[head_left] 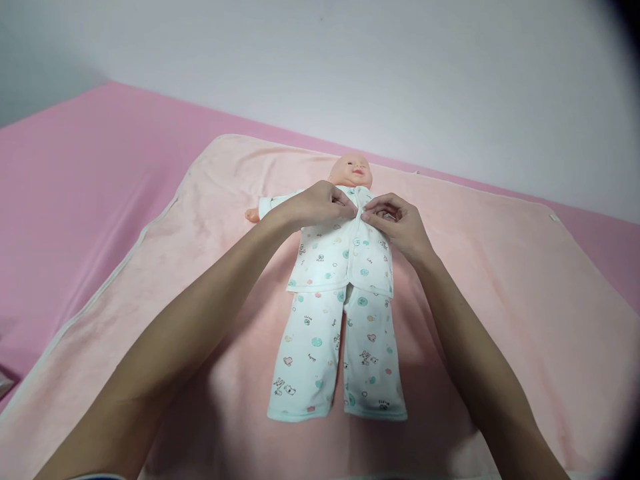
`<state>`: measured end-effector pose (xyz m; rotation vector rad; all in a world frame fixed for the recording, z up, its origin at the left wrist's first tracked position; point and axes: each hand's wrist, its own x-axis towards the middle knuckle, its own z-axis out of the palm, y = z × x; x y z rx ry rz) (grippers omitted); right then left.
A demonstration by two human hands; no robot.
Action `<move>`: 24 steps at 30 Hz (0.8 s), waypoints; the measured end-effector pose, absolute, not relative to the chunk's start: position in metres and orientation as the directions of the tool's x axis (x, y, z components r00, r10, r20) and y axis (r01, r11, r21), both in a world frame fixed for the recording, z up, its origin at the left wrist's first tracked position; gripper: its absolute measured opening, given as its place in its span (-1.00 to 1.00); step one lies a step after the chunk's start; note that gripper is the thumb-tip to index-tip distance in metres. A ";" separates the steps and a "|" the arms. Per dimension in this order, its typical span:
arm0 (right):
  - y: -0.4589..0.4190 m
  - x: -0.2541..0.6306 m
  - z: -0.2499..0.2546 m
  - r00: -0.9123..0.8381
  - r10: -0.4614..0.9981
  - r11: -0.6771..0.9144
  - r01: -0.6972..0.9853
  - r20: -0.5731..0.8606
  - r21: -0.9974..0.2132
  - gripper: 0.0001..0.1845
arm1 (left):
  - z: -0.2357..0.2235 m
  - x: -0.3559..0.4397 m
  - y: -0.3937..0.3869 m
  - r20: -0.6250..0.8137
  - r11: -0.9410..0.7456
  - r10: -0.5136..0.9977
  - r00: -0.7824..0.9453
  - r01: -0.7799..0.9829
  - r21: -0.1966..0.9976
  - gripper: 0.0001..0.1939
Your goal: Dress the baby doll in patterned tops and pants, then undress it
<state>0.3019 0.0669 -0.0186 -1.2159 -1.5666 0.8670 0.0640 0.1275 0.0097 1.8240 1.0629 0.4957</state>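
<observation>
A baby doll point(351, 171) lies on its back, dressed in a white printed baby shirt point(327, 257) and matching trousers point(310, 353). My left hand point(327, 202) pinches one front edge of the shirt at the upper chest. Facing it, my right hand point(397, 223) pinches the other side of the front opening, thumb and fingertips together. Whatever fastener lies between the fingertips is too small to make out. Below my hands the shirt front lies closed down to near the hem. The doll's hand point(252, 215) pokes out of the sleeve at left; its other arm is hidden behind my right hand.
Under the doll spreads a peach blanket point(500, 267) with pale edging, slightly wrinkled. It lies on a pink surface point(90, 173) that reaches a pale wall point(350, 67) at the back. Part of an unclear object point(5, 383) shows at the left edge.
</observation>
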 end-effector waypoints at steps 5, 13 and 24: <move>0.062 0.296 -0.014 -0.004 0.971 0.225 0.364 0.240 -0.904 -0.62 | 0.013 0.065 0.125 -0.097 -0.188 0.844 0.527 0.460 0.868 -0.87; 0.053 0.285 -0.007 0.034 0.953 0.247 0.488 0.301 -0.837 -0.75 | 0.019 0.065 0.116 -0.050 -0.236 0.833 0.551 0.436 0.868 -0.83; 0.060 0.300 -0.006 -0.114 0.979 0.201 0.479 0.166 -0.855 -0.65 | 0.016 0.077 0.108 -0.028 -0.256 0.851 0.524 0.462 0.849 -0.60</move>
